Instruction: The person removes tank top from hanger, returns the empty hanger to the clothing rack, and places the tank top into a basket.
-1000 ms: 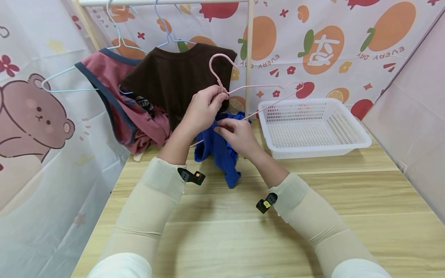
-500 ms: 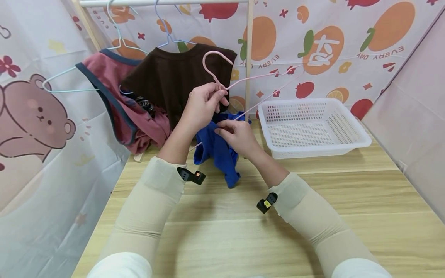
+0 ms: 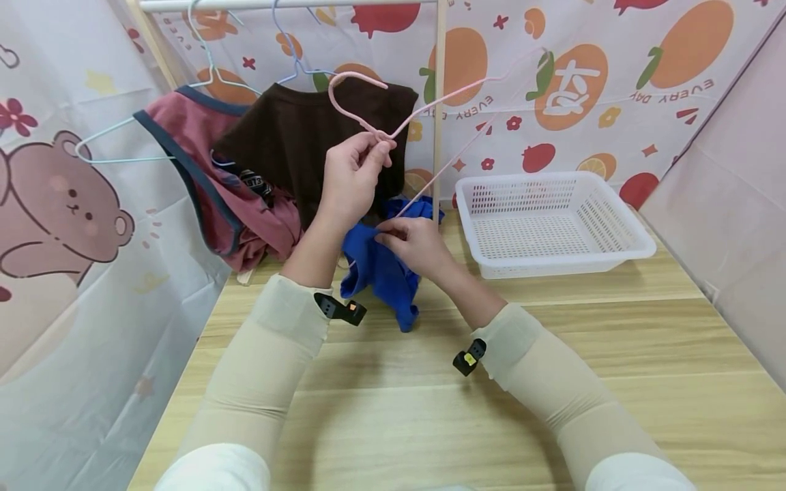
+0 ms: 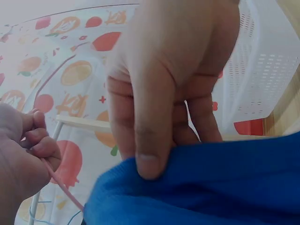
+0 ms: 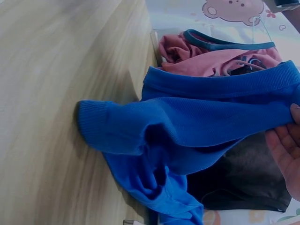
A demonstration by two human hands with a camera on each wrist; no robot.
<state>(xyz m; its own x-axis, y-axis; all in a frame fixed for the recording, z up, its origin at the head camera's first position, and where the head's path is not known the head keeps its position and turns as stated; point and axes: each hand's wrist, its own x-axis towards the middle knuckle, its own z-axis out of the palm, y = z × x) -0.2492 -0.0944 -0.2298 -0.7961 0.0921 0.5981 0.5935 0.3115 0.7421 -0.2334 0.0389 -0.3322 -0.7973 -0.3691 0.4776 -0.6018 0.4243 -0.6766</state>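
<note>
A pink hanger [image 3: 381, 134] is pinched just below its hook by my left hand [image 3: 353, 170], thumb against fingers. It tilts, with one shoulder raised to the right and its lower bar running down to a blue garment [image 3: 383, 276]. My right hand [image 3: 420, 249] pinches the upper edge of this cloth between thumb and fingertips. In the right wrist view the blue garment [image 5: 187, 124] shows a ribbed band along its top and a ribbed cuff [image 5: 96, 124] near the wooden table. The hanger's other end is hidden by the cloth and my left arm.
Behind my left hand, a brown shirt [image 3: 301, 143] and a pink sleeveless top with dark trim [image 3: 190, 129] hang from a white rack [image 3: 439, 82]. A white perforated basket [image 3: 565, 262] stands to the right on the wooden table [image 3: 442, 423]. A printed curtain hangs behind.
My left hand has moved a little up and left, tilting the hanger so its right shoulder rises. My right hand has lowered slightly, still pinching the blue garment's edge.
</note>
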